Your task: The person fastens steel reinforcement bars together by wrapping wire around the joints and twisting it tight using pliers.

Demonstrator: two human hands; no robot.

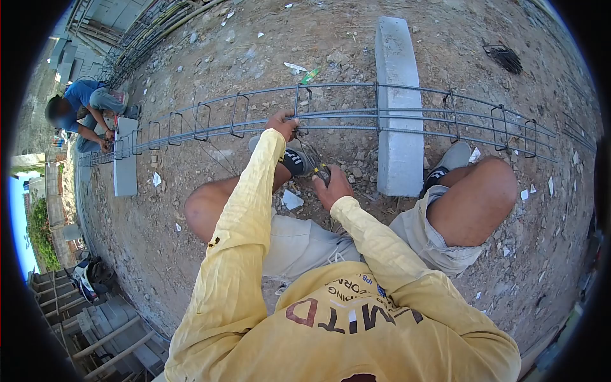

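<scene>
A long rebar cage [344,116] with square stirrups runs across the view, resting over a pale concrete block [400,153]. At a stirrup left of that block, my left hand [282,125] is closed around the lower bars, its fingertips at the crossing. Below and right of it, my right hand [333,188] is wrapped round the handles of pliers [319,170], whose jaws point up toward the cage without a visible grip on it. The exact contact at my left fingertips is too small to make out.
A co-worker [79,105] in blue crouches at the cage's far left end, beside a second block [125,172]. A bundle of dark wire [503,58] lies at upper right. Stones and white shards [292,200] litter the dirt. My shoes flank the first block.
</scene>
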